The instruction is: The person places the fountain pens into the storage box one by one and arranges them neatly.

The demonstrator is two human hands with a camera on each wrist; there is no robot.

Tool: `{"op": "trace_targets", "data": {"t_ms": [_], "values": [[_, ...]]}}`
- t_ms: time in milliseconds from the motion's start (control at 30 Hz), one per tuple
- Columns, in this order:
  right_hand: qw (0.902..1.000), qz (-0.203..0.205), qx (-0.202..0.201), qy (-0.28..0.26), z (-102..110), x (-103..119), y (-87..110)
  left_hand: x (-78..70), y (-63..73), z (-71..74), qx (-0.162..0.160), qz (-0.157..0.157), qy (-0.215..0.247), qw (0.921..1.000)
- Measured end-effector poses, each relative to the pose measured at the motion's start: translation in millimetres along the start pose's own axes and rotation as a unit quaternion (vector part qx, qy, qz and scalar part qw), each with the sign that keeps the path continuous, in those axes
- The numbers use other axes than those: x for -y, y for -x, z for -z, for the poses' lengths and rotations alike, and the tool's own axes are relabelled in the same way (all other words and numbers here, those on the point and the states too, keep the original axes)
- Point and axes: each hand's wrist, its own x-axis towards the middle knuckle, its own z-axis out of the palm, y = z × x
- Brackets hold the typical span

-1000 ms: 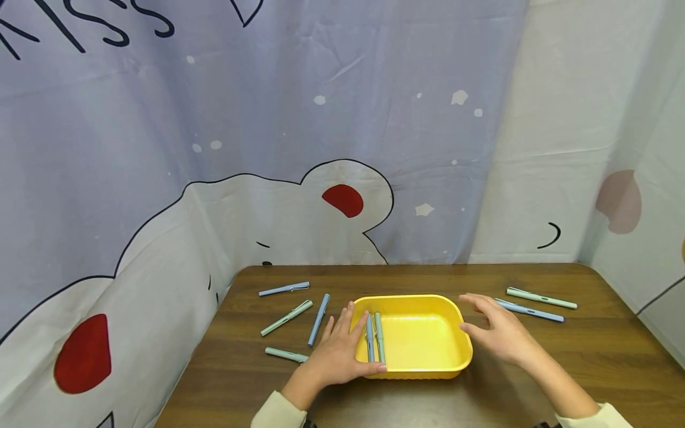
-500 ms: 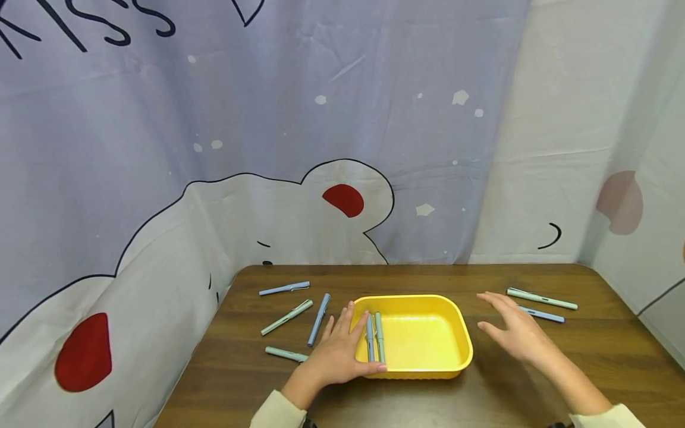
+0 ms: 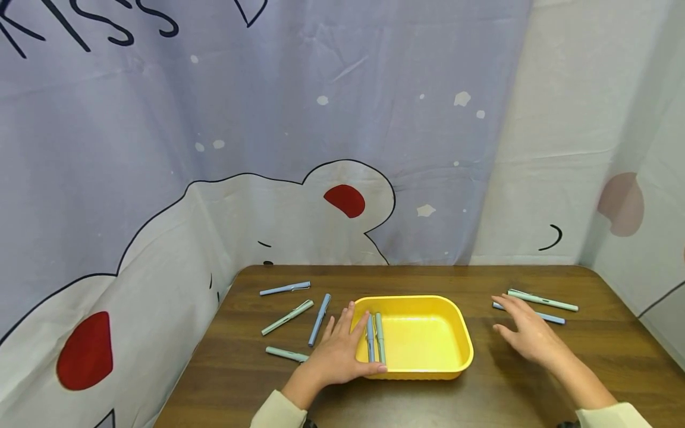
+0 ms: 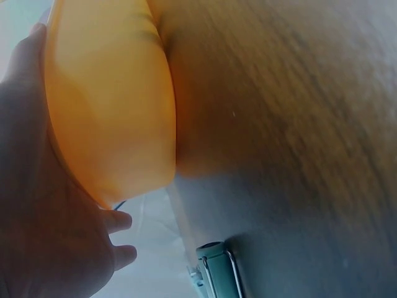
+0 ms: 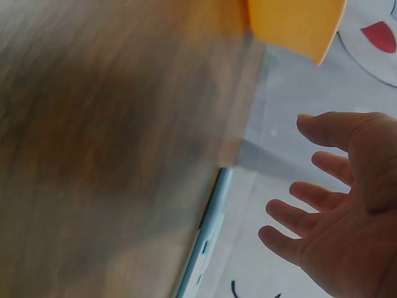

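Observation:
My left hand point(image 3: 333, 358) rests on the left side of a yellow tray point(image 3: 423, 375), fingers spread fairly straight along the rim and thumb over the front edge. Inside the tray, beside that hand, a blue pen point(image 3: 370, 342) and a light green pen point(image 3: 380, 340) lie side by side. My right hand point(image 3: 532, 337) is held to the right of the tray, holding nothing, fingers extended. It partly covers a blue pen point(image 3: 551, 318) on the table; a green pen point(image 3: 546, 301) lies just behind. The right wrist view shows a pen point(image 5: 208, 230) below the fingers point(image 5: 291, 217).
On the wooden table point(image 3: 417, 407), left of the tray, lie two blue pens point(image 3: 285, 288) point(image 3: 319, 320) and two green pens point(image 3: 287, 317) point(image 3: 285, 354). One green pen is partly behind the left hand. A printed curtain point(image 3: 417, 148) hangs behind the table.
My right hand has moved away from the tray's right side toward the right, over the blue pen. The left hand, the tray and the pens have stayed in place.

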Motion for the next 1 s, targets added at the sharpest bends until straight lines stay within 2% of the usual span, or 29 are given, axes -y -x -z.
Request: {"op": "trace_targets", "data": {"t_ms": [500,1000], "values": [[0.9990,-0.005,0.014,0.043,0,-38,2.5,-1.2,0.9,0.4,-0.005,-0.004,0.000,1.0000],[0.9971,-0.002,0.012,0.075,-2,-62,-4.4,-2.1,2.3,1.7,-0.007,-0.006,0.008,0.9999]]}}
